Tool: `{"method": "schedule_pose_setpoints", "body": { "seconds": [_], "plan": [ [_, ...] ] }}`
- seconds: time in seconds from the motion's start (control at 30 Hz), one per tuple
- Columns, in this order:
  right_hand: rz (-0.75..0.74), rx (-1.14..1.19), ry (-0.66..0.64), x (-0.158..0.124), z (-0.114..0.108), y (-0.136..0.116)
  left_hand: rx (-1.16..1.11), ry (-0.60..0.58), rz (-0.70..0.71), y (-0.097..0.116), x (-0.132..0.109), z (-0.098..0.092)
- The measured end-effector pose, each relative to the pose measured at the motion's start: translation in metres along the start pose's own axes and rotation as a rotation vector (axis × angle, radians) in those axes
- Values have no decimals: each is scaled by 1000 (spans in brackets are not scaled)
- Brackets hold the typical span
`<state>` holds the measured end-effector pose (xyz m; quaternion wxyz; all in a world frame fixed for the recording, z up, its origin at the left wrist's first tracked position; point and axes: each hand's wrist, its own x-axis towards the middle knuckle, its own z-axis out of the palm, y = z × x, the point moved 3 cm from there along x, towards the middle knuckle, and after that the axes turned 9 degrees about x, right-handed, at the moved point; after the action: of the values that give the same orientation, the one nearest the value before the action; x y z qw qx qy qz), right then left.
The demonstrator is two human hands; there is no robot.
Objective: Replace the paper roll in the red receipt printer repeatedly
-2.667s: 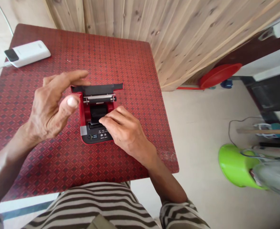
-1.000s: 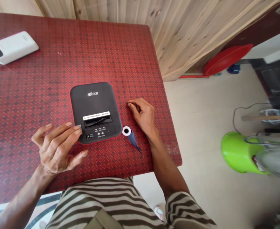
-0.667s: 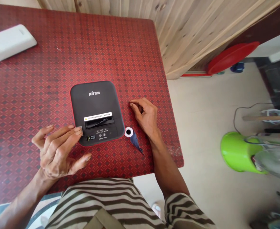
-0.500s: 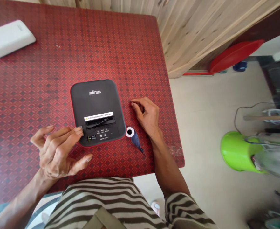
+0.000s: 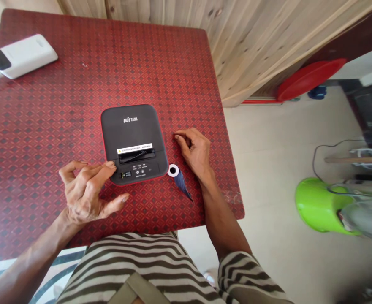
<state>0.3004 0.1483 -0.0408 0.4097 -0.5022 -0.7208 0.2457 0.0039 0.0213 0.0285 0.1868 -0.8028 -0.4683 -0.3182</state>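
A black receipt printer (image 5: 130, 135) with a red rim lies flat on the table. It has a white warning label (image 5: 135, 149) above its paper slot and small buttons near the front edge. My left hand (image 5: 87, 192) touches the printer's front-left side with its fingertips, the thumb stretched out apart. My right hand (image 5: 195, 147) rests on the table to the right of the printer, fingers loosely curled, with nothing visible in them. Between the printer and my right wrist stands a small paper roll (image 5: 173, 170) with a loose dark blue tail (image 5: 181, 185).
The red patterned table (image 5: 135, 71) ends at a wooden panel wall (image 5: 160, 14). A white power bank (image 5: 27, 55) with a cable lies at the far left. On the floor to the right are a green bucket (image 5: 315, 204) and a red basin (image 5: 309, 78).
The view has shifted slightly, bringing more of the power bank into sight. My left fingertips stay at the printer's side, and the grey patch beneath them no longer shows. My right hand keeps still.
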Motion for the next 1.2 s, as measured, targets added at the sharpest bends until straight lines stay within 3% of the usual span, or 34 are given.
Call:
{"method": "schedule_pose_setpoints", "body": {
  "seconds": [0.8,0.9,1.0,1.1,1.2],
  "plan": [
    [3,5,-55,6,-2,-7,20,26,46,6,-1,-7],
    [-31,7,-38,8,-15,-33,-29,48,37,5,-2,-7],
    [-187,1,-76,13,-20,-80,-57,54,36,4,-3,-6],
    [-323,-100,-290,22,-4,-126,-60,55,36,3,-5,-5],
    [-270,-351,-550,37,21,-153,-79,59,14,3,-9,-5]
  ]
}}
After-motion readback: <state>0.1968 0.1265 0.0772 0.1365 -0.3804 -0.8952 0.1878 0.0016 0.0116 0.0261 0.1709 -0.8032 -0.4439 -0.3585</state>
